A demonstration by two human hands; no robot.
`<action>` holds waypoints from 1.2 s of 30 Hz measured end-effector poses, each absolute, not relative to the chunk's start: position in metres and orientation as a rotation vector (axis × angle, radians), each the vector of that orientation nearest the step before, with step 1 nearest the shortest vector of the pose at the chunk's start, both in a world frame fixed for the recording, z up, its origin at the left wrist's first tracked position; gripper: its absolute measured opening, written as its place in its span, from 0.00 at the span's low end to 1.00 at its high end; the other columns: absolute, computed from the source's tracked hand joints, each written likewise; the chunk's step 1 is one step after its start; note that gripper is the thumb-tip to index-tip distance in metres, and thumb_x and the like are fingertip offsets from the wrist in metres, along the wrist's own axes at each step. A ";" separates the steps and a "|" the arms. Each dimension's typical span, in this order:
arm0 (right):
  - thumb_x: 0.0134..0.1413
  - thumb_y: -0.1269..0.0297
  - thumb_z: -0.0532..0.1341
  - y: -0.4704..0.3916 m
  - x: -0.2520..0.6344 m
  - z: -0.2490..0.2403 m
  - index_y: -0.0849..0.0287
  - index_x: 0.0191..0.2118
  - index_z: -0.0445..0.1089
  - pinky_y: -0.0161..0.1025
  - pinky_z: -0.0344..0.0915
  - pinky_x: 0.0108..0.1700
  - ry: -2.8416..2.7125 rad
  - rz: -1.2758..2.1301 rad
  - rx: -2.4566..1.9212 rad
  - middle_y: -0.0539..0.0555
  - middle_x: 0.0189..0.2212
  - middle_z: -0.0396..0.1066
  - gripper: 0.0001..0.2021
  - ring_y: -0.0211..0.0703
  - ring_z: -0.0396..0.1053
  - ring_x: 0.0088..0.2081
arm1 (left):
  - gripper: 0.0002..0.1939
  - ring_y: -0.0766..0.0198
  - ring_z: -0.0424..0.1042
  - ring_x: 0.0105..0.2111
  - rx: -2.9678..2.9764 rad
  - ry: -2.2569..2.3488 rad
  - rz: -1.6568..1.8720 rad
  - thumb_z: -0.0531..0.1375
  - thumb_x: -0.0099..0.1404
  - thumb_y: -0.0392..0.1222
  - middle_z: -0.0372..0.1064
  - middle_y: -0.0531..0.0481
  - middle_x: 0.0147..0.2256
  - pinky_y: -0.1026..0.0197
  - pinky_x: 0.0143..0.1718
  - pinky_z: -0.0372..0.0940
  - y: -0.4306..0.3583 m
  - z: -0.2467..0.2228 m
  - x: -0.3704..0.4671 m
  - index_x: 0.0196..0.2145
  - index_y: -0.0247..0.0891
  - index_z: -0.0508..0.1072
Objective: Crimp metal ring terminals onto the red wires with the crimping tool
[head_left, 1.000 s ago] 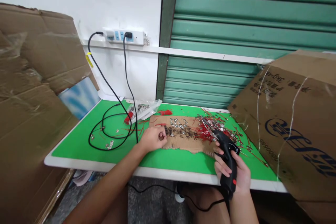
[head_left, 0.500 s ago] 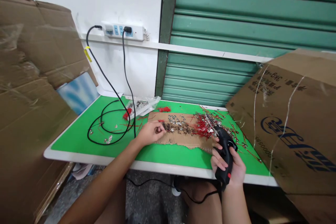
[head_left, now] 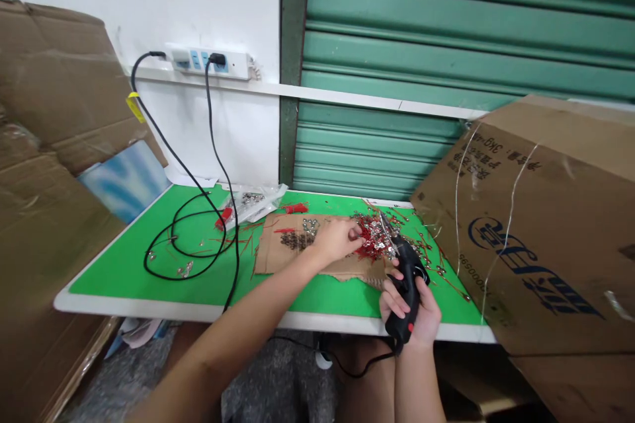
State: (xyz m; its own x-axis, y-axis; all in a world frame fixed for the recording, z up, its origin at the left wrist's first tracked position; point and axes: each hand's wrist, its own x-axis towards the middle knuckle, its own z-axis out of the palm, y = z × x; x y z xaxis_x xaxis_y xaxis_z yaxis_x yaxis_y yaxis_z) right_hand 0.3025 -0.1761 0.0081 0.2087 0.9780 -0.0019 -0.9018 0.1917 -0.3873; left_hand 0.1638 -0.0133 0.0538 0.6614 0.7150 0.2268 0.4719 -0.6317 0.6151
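Observation:
In my right hand point(head_left: 427, 314) is a black soldering gun point(head_left: 407, 281), its thin metal tip pointing up and left over a heap of short red wires point(head_left: 368, 251). Shiny small metal terminals point(head_left: 380, 232) lie among those wires. My left hand point(head_left: 337, 240) is at the heap's left edge, fingers curled and pinched together; whatever is between the fingertips is too small to make out. Beneath it lies a torn cardboard sheet point(head_left: 268, 258), carrying a patch of dark marks point(head_left: 296, 240) and a few loose metal terminals point(head_left: 311, 227).
A clear plastic bag point(head_left: 262, 198) of metal parts and a red wire bundle point(head_left: 296, 209) lie at the back of the green tabletop point(head_left: 114, 271). Black cable point(head_left: 149, 244) loops on the left, rising to a power strip point(head_left: 238, 65). Cardboard boxes point(head_left: 540, 231) flank both sides.
My left hand has moved right across the cardboard, from the dark-marked patch to the red wire heap. My right hand still holds the soldering gun over the heap. The view has shifted slightly.

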 end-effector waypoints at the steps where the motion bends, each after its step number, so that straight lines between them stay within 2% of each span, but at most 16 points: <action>1: 0.60 0.68 0.63 -0.176 0.303 0.008 0.53 0.55 0.64 0.29 0.70 0.18 -0.266 1.343 -0.337 0.48 0.33 0.68 0.18 0.31 0.61 0.19 | 0.10 0.57 0.78 0.39 2.351 0.951 0.642 0.63 0.67 0.45 0.81 0.47 0.40 0.60 0.38 0.66 -0.013 0.052 0.164 0.42 0.39 0.80; 4: 0.60 0.67 0.64 -0.175 0.302 0.009 0.54 0.55 0.64 0.28 0.69 0.18 -0.264 1.360 -0.331 0.48 0.33 0.68 0.18 0.30 0.60 0.19 | 0.12 0.58 0.77 0.38 2.346 1.001 0.708 0.59 0.71 0.46 0.81 0.46 0.39 0.61 0.37 0.65 -0.010 0.048 0.136 0.41 0.38 0.79; 8: 0.57 0.68 0.66 -0.173 0.299 0.013 0.54 0.53 0.64 0.27 0.69 0.18 -0.290 1.379 -0.345 0.48 0.33 0.68 0.20 0.30 0.59 0.18 | 0.25 0.61 0.70 0.27 2.385 1.124 0.728 0.50 0.75 0.49 0.75 0.47 0.25 0.61 0.32 0.58 -0.001 0.046 0.074 0.25 0.37 0.76; 10: 0.55 0.68 0.67 -0.172 0.298 0.014 0.55 0.53 0.64 0.27 0.68 0.18 -0.293 1.382 -0.347 0.48 0.32 0.68 0.21 0.29 0.59 0.18 | 0.27 0.62 0.68 0.25 2.404 1.150 0.715 0.50 0.75 0.49 0.71 0.48 0.22 0.61 0.31 0.57 0.005 0.045 0.055 0.22 0.36 0.74; 12: 0.55 0.68 0.67 -0.171 0.298 0.014 0.57 0.53 0.63 0.27 0.68 0.18 -0.291 1.386 -0.349 0.48 0.32 0.69 0.22 0.29 0.60 0.18 | 0.20 0.62 0.70 0.27 2.415 1.102 0.703 0.55 0.72 0.46 0.74 0.48 0.25 0.62 0.32 0.59 0.009 0.041 0.049 0.27 0.36 0.78; 14: 0.55 0.68 0.67 -0.171 0.298 0.013 0.57 0.54 0.63 0.27 0.69 0.18 -0.294 1.392 -0.360 0.48 0.33 0.69 0.21 0.29 0.59 0.18 | 0.10 0.62 0.73 0.31 2.436 1.033 0.684 0.60 0.67 0.42 0.78 0.49 0.31 0.62 0.34 0.61 0.010 0.037 0.053 0.36 0.38 0.81; 15: 0.56 0.68 0.66 -0.171 0.299 0.013 0.56 0.54 0.63 0.27 0.69 0.18 -0.297 1.396 -0.366 0.48 0.33 0.69 0.21 0.29 0.59 0.18 | 0.09 0.61 0.74 0.32 2.458 0.999 0.666 0.62 0.65 0.40 0.79 0.50 0.33 0.62 0.35 0.62 0.010 0.036 0.058 0.39 0.39 0.82; 17: 0.56 0.68 0.66 -0.170 0.299 0.013 0.55 0.54 0.63 0.27 0.68 0.18 -0.305 1.404 -0.378 0.48 0.33 0.69 0.21 0.29 0.58 0.18 | 0.10 0.60 0.75 0.35 2.519 0.943 0.603 0.62 0.65 0.41 0.80 0.49 0.35 0.62 0.36 0.64 0.009 0.035 0.070 0.41 0.41 0.83; 19: 0.55 0.67 0.67 -0.169 0.299 0.013 0.55 0.54 0.63 0.27 0.68 0.18 -0.313 1.410 -0.388 0.47 0.33 0.69 0.22 0.29 0.58 0.18 | 0.10 0.58 0.77 0.36 2.573 0.931 0.527 0.62 0.66 0.43 0.81 0.48 0.36 0.61 0.36 0.65 0.008 0.037 0.081 0.39 0.41 0.83; 24: 0.55 0.68 0.68 -0.169 0.298 0.016 0.55 0.55 0.63 0.26 0.67 0.18 -0.330 1.429 -0.406 0.47 0.32 0.69 0.23 0.29 0.57 0.18 | 0.14 0.50 0.79 0.38 2.619 1.088 0.359 0.64 0.67 0.50 0.81 0.42 0.36 0.56 0.37 0.69 0.002 0.047 0.100 0.38 0.39 0.85; 26: 0.55 0.68 0.68 -0.169 0.298 0.017 0.55 0.55 0.63 0.27 0.67 0.18 -0.335 1.434 -0.410 0.47 0.32 0.68 0.24 0.30 0.56 0.18 | 0.14 0.48 0.79 0.38 2.646 1.117 0.293 0.63 0.68 0.50 0.81 0.40 0.36 0.55 0.38 0.70 -0.001 0.048 0.103 0.38 0.38 0.85; 30: 0.55 0.67 0.67 -0.169 0.299 0.016 0.55 0.54 0.65 0.29 0.67 0.17 -0.332 1.426 -0.412 0.48 0.32 0.67 0.21 0.31 0.55 0.18 | 0.12 0.51 0.79 0.41 2.674 1.092 0.297 0.61 0.70 0.45 0.81 0.40 0.40 0.55 0.42 0.70 -0.009 0.043 0.100 0.41 0.39 0.84; 36: 0.56 0.66 0.67 -0.169 0.299 0.013 0.59 0.53 0.67 0.27 0.68 0.17 -0.315 1.421 -0.412 0.49 0.33 0.68 0.19 0.29 0.57 0.18 | 0.13 0.56 0.78 0.42 2.726 0.824 0.303 0.58 0.69 0.42 0.79 0.45 0.44 0.58 0.43 0.71 -0.019 0.036 0.081 0.44 0.41 0.82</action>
